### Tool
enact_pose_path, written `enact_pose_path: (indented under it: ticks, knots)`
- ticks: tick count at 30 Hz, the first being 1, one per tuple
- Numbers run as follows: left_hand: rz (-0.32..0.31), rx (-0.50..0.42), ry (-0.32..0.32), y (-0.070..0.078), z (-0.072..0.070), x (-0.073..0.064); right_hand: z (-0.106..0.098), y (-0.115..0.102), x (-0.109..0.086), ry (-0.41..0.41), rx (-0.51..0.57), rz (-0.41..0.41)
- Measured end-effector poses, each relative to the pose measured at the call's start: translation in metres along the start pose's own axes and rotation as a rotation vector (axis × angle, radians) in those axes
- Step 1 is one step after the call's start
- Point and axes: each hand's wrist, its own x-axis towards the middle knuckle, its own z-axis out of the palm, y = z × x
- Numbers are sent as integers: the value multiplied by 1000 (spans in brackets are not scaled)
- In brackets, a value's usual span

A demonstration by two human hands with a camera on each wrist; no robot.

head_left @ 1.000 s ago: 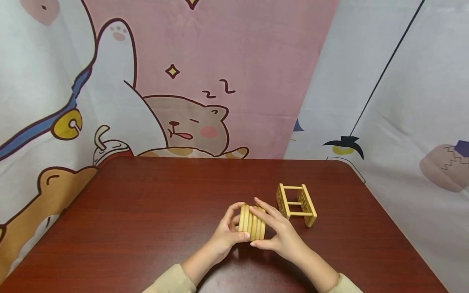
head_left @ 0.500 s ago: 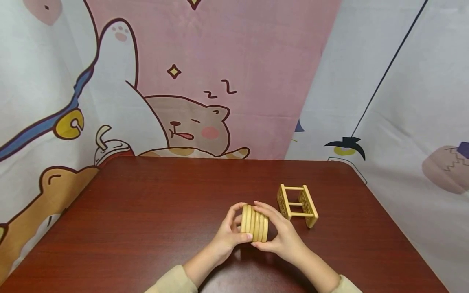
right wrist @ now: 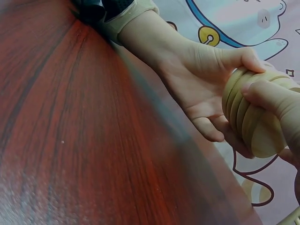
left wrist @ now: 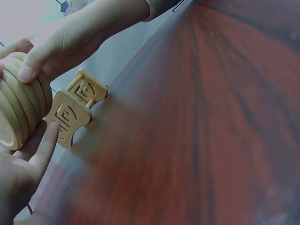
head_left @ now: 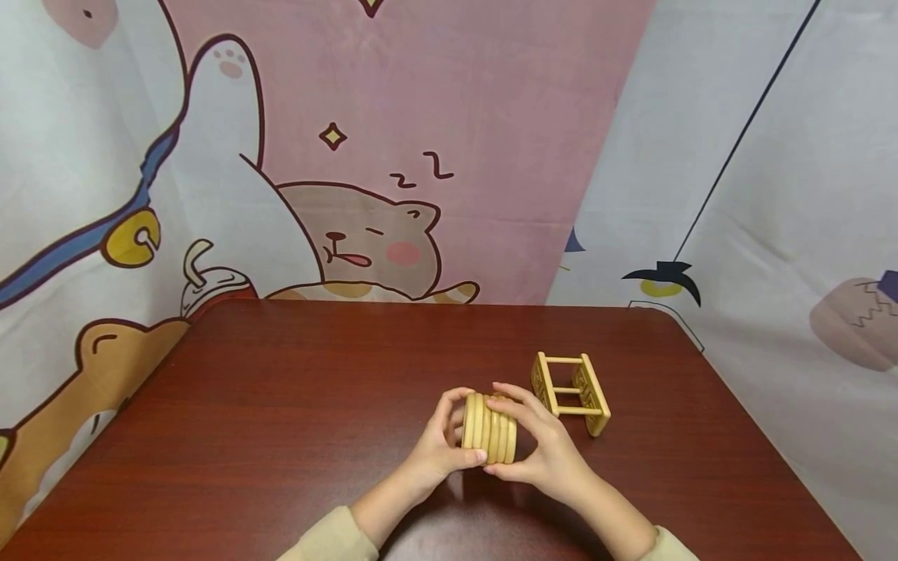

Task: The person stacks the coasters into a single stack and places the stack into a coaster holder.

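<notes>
A stack of several round, pale wooden coasters (head_left: 489, 430) is held on edge above the table, tilted slightly. My left hand (head_left: 436, 450) grips it from the left, thumb on the near side and fingers curled behind. From the right, my right hand (head_left: 550, 456) holds the same stack, its thumb low at the near edge and fingers over the top. In the left wrist view the coasters (left wrist: 23, 101) show their layered rims; the right wrist view shows a flat outer face of the coasters (right wrist: 268, 136) and both thumbs on them.
A wooden rack (head_left: 595, 396) with two carved side panels joined by thin rods stands just beyond my right hand. Its cut-out panel (left wrist: 77, 112) shows in the left wrist view. The dark red-brown table (head_left: 316, 374) ends at a cartoon-printed cloth (head_left: 505, 156).
The stack and both hands have shifted very slightly to the right. The fingers of the right hand have moved a little over the top of the coasters. The rack stays in place.
</notes>
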Motion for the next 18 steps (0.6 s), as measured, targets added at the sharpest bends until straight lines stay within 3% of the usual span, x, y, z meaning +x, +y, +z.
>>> enact_pose_path:
  ticks: [11, 18]
  knots:
    - [85, 193, 8, 4, -3, 3, -5, -1, 1, -15, -13, -18]
    - [139, 277, -5, 7, -5, 4, -14, -29, 14, -29, -2, -22]
